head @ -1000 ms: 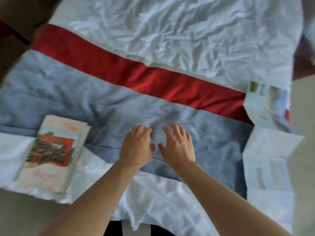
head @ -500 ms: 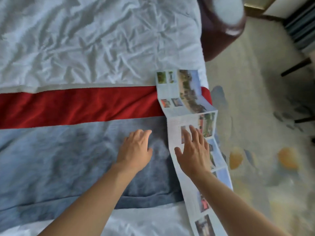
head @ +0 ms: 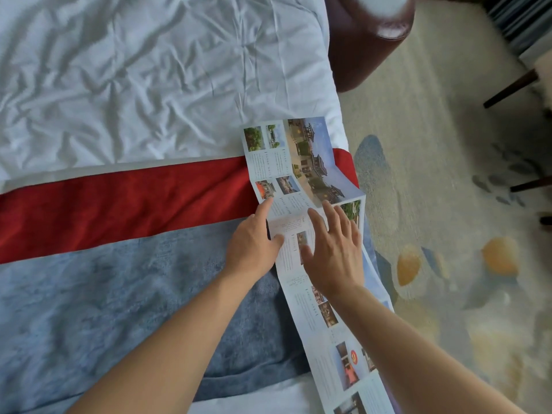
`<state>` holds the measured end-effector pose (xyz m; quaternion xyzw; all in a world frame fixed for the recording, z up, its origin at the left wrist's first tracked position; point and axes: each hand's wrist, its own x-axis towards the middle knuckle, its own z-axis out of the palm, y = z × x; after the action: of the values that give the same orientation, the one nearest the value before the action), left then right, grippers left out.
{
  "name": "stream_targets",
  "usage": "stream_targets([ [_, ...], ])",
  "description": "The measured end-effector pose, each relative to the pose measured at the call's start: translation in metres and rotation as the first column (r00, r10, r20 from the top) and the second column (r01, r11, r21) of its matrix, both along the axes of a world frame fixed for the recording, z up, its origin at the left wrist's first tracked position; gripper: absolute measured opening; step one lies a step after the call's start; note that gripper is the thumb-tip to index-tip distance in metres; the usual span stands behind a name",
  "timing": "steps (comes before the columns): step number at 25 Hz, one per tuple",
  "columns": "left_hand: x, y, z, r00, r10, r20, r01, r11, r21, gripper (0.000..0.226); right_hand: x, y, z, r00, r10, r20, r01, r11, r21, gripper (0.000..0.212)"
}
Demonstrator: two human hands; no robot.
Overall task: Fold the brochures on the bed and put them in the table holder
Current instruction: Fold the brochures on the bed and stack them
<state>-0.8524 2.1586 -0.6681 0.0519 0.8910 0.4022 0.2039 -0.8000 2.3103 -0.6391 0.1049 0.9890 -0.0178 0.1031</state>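
A long unfolded brochure (head: pixel 301 162) with photos and text lies stretched along the bed's right edge, creased into several panels. My left hand (head: pixel 254 246) rests at its left edge, with the index finger and thumb touching the paper. To the right, my right hand (head: pixel 334 249) lies flat on a middle panel with fingers spread. My right forearm covers part of the brochure's lower panels. No table holder is in view.
The bed has a white crumpled sheet (head: pixel 149 70), a red band (head: pixel 119 201) and a grey-blue runner (head: pixel 104 309). A dark red leather seat (head: pixel 364 40) stands off the bed's far right corner. Patterned carpet (head: pixel 448 234) and dark chair legs (head: pixel 507 88) lie to the right.
My view swung right, away from the folded brochure stack. Both hands moved right from the grey-blue runner onto the unfolded brochure; the left hand now touches its edge.
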Motion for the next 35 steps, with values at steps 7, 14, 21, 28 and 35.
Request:
stream_targets([
  [7, -0.013, 0.005, 0.007, 0.976, 0.163, -0.143, -0.161, 0.987, 0.022, 0.03, -0.022, -0.013, 0.003, 0.999, 0.047, -0.01, -0.047, 0.998, -0.043, 0.066],
  [14, -0.021, -0.078, 0.014, 0.891, 0.245, -0.381, -0.311, 0.943, -0.122, 0.004, -0.052, -0.059, 0.004, 0.962, 0.167, -0.215, -0.19, 0.977, -0.093, 0.02],
  [21, -0.024, -0.108, -0.005, 0.918, 0.338, -0.207, -0.361, 0.929, -0.08, 0.021, -0.073, -0.086, -0.009, 0.95, 0.233, -0.21, -0.266, 0.953, -0.147, 0.011],
  [28, -0.05, -0.091, -0.027, 0.893, 0.42, 0.163, -0.419, 0.907, -0.045, 0.071, -0.1, -0.07, -0.027, 0.967, 0.215, -0.134, -0.236, 0.958, -0.162, 0.019],
  [35, -0.094, -0.075, -0.022, 0.891, 0.441, 0.108, -0.44, 0.897, -0.028, 0.06, -0.134, -0.061, -0.037, 0.966, 0.204, -0.157, -0.226, 0.964, -0.141, 0.03],
])
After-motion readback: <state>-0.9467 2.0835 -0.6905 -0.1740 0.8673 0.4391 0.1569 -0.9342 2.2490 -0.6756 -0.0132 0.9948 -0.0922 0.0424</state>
